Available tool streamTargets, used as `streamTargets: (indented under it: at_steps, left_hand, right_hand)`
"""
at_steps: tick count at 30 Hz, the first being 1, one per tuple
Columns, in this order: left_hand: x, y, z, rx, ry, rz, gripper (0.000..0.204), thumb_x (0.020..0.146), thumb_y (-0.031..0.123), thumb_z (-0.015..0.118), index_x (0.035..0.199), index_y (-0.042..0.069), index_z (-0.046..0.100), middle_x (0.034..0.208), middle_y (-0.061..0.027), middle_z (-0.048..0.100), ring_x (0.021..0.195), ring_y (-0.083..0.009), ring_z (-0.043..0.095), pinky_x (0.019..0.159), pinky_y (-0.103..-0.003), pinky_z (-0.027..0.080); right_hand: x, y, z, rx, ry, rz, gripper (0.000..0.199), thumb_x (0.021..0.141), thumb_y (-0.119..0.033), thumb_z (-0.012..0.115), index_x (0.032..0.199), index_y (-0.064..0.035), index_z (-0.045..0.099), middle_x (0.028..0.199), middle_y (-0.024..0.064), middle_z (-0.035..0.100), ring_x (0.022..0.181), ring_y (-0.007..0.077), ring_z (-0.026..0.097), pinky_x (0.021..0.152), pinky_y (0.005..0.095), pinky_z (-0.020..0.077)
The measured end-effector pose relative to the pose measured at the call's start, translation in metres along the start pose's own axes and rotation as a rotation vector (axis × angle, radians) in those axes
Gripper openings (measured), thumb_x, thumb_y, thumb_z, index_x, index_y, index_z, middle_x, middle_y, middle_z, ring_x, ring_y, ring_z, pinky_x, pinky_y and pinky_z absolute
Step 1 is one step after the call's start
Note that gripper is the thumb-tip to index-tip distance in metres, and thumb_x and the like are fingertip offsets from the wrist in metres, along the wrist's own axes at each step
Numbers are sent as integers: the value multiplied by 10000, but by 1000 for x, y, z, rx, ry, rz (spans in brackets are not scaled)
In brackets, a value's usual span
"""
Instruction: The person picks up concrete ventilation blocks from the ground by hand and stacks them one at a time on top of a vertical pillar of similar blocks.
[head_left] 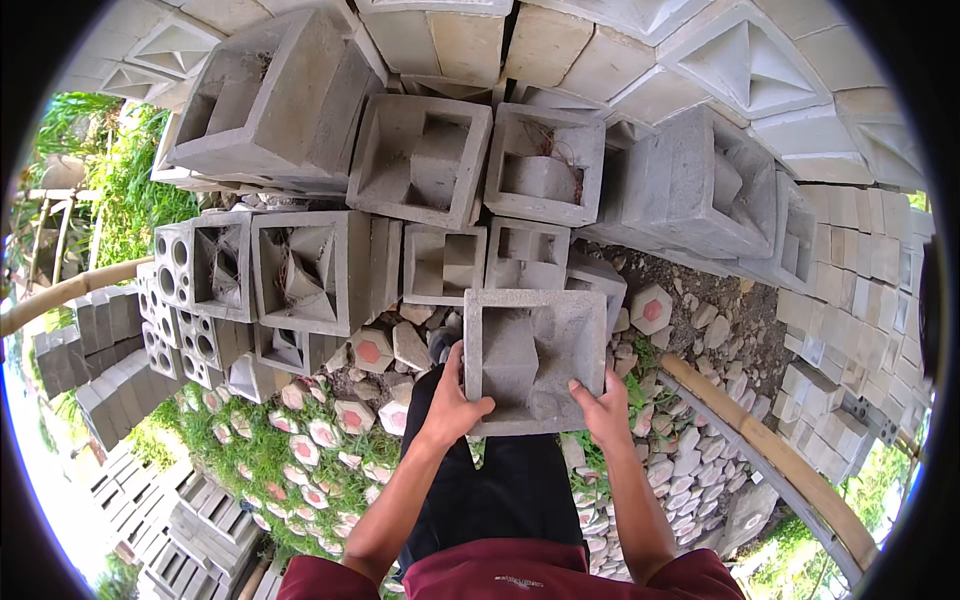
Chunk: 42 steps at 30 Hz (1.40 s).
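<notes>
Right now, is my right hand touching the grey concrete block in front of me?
Touching. The head view shows it plainly: the right hand grips the concrete block at its right side, with the thumb lying across the rim.

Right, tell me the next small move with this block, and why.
I'd probably draw the hollow concrete block slightly closer to the body. The left hand and right hand hold it by opposite sides, and its far edge overlaps the stacked blocks in view, so easing it back might avoid a knock.
</notes>
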<state>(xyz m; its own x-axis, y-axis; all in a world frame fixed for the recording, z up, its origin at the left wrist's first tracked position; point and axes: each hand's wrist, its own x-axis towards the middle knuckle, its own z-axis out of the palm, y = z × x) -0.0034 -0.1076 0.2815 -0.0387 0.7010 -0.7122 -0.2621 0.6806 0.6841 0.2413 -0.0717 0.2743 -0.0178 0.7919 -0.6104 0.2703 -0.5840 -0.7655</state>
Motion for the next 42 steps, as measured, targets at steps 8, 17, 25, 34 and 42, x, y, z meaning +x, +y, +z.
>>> streamTargets:
  at_steps: [8, 17, 25, 34, 42]
  left_hand:
    - [-37, -34, -23, -232, 47, -163, 974, 626, -49, 718, 1418, 77, 165, 1251, -175, 442, 1162, -272, 443, 980, -367, 379]
    - [-98, -75, -53, -361, 274, -104, 890, 672, 31, 656, 1404, 19, 149, 1176, -199, 477, 1041, -238, 493, 893, -320, 416]
    - [-202, -147, -85, -729, 553, -42, 936, 638, -84, 598, 1442, 56, 139, 1259, -183, 429, 1086, -259, 492, 877, -345, 446]
    - [-333, -270, -111, -1001, 740, 158, 841, 679, -16, 602, 1433, 22, 231, 1253, -137, 471, 1123, -223, 472, 945, -317, 397]
    - [-479, -325, -103, -1081, 1069, 412, 898, 627, -9, 620, 1435, -5, 229, 1325, -162, 429, 1200, -257, 443, 1012, -334, 352]
  right_hand:
    - [-15, -7, 17, -60, -172, 93, 399, 811, -31, 644, 1187, 52, 538, 1050, 104, 641, 953, 159, 593, 851, 299, 461]
    - [-35, -6, 69, -49, -337, 272, 391, 814, 11, 625, 1195, 41, 543, 1059, 93, 638, 958, 152, 597, 854, 295, 465]
    - [-76, 0, 153, -162, -738, 318, 496, 850, -81, 664, 1288, 43, 466, 1188, 122, 583, 1053, 170, 566, 912, 295, 450]
    - [-164, 73, 247, -302, -980, 467, 620, 934, -499, 506, 1360, -58, 410, 1344, 91, 482, 1203, 222, 485, 1011, 387, 394]
    - [-320, 96, 309, -336, -1257, 298, 537, 907, -443, 600, 1263, -66, 461, 1115, 57, 548, 1047, 145, 509, 900, 314, 426]
